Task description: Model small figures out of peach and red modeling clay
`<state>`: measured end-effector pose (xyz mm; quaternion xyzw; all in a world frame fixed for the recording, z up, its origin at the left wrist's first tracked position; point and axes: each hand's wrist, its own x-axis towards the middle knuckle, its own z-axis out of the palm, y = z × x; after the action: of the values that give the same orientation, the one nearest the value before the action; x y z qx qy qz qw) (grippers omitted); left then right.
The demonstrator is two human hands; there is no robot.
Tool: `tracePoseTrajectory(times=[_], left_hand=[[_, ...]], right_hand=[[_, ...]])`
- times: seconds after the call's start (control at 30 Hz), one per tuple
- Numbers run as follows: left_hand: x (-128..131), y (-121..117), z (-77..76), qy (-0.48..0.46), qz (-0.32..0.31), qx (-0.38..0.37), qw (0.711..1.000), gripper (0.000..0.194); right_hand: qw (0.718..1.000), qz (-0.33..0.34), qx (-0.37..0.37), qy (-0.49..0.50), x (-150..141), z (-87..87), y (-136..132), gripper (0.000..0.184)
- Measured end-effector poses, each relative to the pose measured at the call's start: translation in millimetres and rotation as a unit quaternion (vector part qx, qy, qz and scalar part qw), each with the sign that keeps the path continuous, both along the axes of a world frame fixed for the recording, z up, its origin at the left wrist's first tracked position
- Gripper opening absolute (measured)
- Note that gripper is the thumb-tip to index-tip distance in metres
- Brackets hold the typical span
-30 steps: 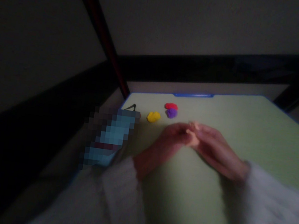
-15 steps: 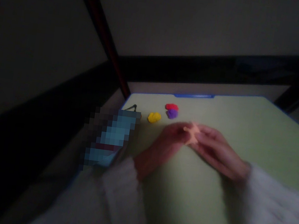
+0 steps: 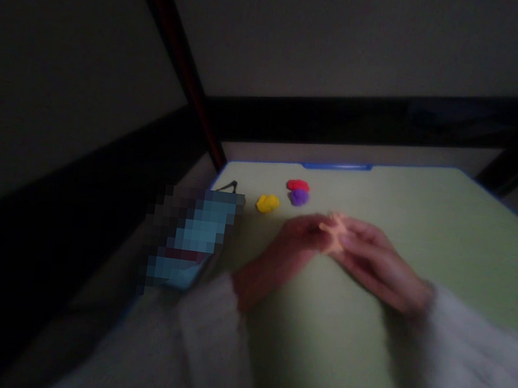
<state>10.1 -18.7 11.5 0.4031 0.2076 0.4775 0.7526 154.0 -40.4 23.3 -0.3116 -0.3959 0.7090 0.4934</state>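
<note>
Between my two hands is a peach-coloured, star-shaped piece of modelling clay (image 3: pixel 337 231), with thin arms sticking out. My left hand (image 3: pixel 290 249) grips it from the left, its fingertips partly hidden behind the piece. From the right, my right hand (image 3: pixel 377 255) pinches it, the thumb lying over its near side. Both hands are just above the pale green table (image 3: pixel 337 357). Beyond my left hand lie a yellow lump of clay (image 3: pixel 268 204) and a purple lump (image 3: pixel 299 197), the purple one touching a red lump (image 3: pixel 298 184) behind it.
A blurred-out light-blue flat object (image 3: pixel 204 228) lies at the table's left edge, with a thin dark bent piece (image 3: pixel 229 185) by its far end. A blue handle (image 3: pixel 338 166) sits on the far edge. Dark-trimmed walls stand behind and to the left.
The clay star has turned and shifted very slightly between my fingers. Both hands stay in nearly the same place, and the lumps on the table have not moved.
</note>
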Motion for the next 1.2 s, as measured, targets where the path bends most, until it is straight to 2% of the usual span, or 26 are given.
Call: tracePoseTrajectory(times=[0.37, 0.57, 0.67, 0.93, 1.1, 1.2], left_hand=[[1.2, 0.6, -0.7, 0.032, 0.025, 0.026, 0.999, 0.028], [1.6, 0.5, 2.6, 0.008, -0.009, 0.035, 0.999, 0.027], [1.3, 0.7, 2.9, 0.006, -0.006, 0.03, 1.0, 0.028], [0.3, 2.9, -2.5, 0.033, 0.024, 0.031, 0.999, 0.028], [0.7, 2.3, -0.5, 0.002, 0.014, 0.009, 1.0, 0.03], [1.6, 2.3, -0.1, -0.009, 0.026, -0.002, 1.0, 0.024]], right_hand=[[0.999, 0.011, 0.01, 0.045, 1.1, -3.0, 0.2, 0.021], [0.999, 0.01, 0.011, 0.041, -1.5, 0.0, -0.9, 0.017], [0.999, 0.008, 0.01, 0.036, -2.5, 1.3, -1.1, 0.017], [1.0, -0.015, -0.003, 0.026, -2.7, 2.6, -1.4, 0.016], [0.998, -0.042, 0.034, 0.005, -4.8, 0.4, 1.1, 0.013], [0.997, -0.061, 0.048, -0.015, -4.9, 1.2, 1.6, 0.014]])
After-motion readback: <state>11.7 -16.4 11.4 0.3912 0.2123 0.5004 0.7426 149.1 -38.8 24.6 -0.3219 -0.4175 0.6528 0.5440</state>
